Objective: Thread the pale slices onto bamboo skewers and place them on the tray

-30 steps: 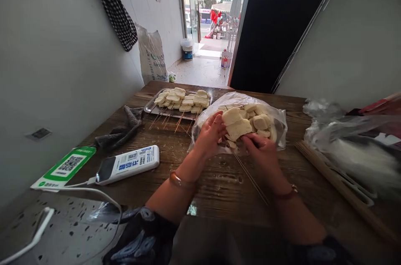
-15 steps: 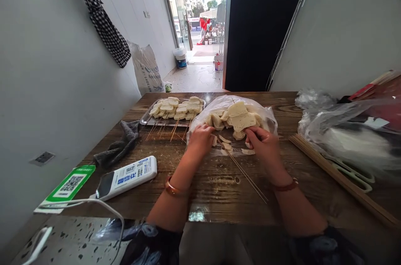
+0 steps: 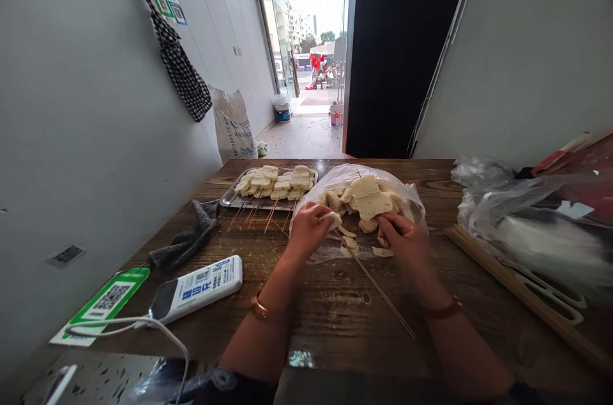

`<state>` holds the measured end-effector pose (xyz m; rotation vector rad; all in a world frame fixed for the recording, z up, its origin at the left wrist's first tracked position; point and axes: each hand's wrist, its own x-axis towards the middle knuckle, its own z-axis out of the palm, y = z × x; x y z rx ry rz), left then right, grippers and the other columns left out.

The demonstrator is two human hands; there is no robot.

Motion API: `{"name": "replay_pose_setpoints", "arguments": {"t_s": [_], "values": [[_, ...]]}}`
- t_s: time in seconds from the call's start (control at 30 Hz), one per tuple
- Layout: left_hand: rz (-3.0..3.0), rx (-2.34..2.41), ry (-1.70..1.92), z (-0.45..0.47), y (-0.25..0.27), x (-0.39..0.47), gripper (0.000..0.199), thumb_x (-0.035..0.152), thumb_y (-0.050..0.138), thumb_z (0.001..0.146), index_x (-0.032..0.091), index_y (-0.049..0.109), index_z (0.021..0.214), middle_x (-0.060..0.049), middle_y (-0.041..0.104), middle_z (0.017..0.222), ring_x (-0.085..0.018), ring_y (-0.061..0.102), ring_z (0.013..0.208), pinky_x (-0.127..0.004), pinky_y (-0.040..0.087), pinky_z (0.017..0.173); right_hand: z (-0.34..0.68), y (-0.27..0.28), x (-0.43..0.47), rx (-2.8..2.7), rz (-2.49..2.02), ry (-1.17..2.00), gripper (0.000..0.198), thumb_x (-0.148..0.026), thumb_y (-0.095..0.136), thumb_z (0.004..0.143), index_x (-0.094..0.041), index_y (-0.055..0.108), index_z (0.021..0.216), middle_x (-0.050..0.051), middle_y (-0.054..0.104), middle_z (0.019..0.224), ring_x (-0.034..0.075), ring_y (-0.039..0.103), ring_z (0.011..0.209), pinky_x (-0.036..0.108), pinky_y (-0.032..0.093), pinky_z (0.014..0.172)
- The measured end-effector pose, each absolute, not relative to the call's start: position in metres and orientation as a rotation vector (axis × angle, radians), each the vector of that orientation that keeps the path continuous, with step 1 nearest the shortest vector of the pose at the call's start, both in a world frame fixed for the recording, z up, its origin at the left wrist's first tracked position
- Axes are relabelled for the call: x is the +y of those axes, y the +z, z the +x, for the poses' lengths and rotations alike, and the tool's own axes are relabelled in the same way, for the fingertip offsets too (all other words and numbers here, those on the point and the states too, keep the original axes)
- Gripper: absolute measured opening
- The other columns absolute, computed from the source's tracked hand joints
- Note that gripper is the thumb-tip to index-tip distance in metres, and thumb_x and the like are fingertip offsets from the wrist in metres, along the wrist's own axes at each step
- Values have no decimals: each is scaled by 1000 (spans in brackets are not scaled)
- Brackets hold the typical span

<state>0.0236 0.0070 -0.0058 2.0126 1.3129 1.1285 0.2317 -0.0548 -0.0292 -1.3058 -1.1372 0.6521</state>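
Note:
My left hand [image 3: 309, 229] is closed in a pinch on a small pale slice [image 3: 331, 220] that looks like steamed bun. With bent fingers, my right hand [image 3: 402, 236] grips a skewer of larger pale bun slices [image 3: 371, 197] at its lower end. A pointed tip shows above the top slice; the part inside my fingers is hidden. Behind and under both hands spreads a clear plastic bag [image 3: 412, 200] with more slices and broken pieces. Two loose bamboo sticks [image 3: 378, 287] lie on the table between my forearms, their far ends near the scraps.
Left of the bag, a metal tray [image 3: 230, 199] bears several finished skewers. A grey cloth [image 3: 186, 239], a white device [image 3: 205, 287] with a cable and a green code card [image 3: 110, 299] lie nearer. At right are a stick bundle [image 3: 498, 274], scissors [image 3: 550, 296] and plastic bags [image 3: 531, 207].
My left hand has lifted slightly from the bag's edge and now has a small slice in its fingers. My right hand keeps its grip on the skewer. The whole view has tilted up a little.

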Motion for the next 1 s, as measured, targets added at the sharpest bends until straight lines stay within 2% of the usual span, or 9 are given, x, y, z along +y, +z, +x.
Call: {"name": "replay_pose_setpoints", "arguments": {"t_s": [0.13,0.33,0.4,0.47,0.53,0.77,0.9,1.0], "values": [[1269,949,1287,24,-2,4,31,42,79,67,15,71,81,-3,65,73,-12,55,63,-24,43,59,231,-33,-55,-1091,-1271,778,34,-48,65,80,-16,73,87,-2,58,57,9,45,45,23,36,44],[788,682,1394,24,1,4,42,33,89,55,15,66,85,1,66,74,-8,56,57,-18,44,48,229,-32,-56,-1173,-1254,875,36,-51,65,80,-15,71,82,-2,56,57,9,43,45,22,34,43],[732,641,1415,23,1,6,43,28,89,54,16,64,87,0,67,79,-11,61,63,-20,50,54,228,-28,-59,-1246,-1247,932,37,-52,65,79,-16,70,78,-2,55,55,9,42,44,23,33,43],[695,605,1429,22,0,7,41,23,88,57,17,62,89,-1,69,86,-14,66,75,-26,56,68,226,-23,-63,-1326,-1270,976,37,-52,65,79,-16,70,74,-2,54,53,10,42,44,23,32,43],[675,567,1441,22,-2,8,37,20,85,61,17,61,89,-2,70,87,-15,67,81,-28,56,77,223,-17,-66,-1401,-1306,989,35,-50,64,79,-16,71,75,-2,55,53,10,43,46,23,33,44],[667,487,1391,19,0,9,26,12,69,73,13,64,98,-12,73,98,-20,69,92,-30,54,82,217,-11,-66,-1582,-1389,868,33,-43,61,79,-14,76,79,2,66,65,15,53,60,24,40,53],[581,432,1296,16,3,11,27,21,62,79,10,65,104,-16,71,108,-24,68,98,-35,55,83,218,-16,-63,-1608,-1367,824,33,-41,59,82,-13,76,79,2,67,66,15,54,61,24,40,55],[607,478,1332,16,3,11,27,25,66,80,11,64,103,-15,71,108,-23,69,93,-33,57,77,220,-17,-63,-1638,-1356,793,32,-39,57,84,-14,76,78,2,69,68,16,57,64,25,41,58]]}}
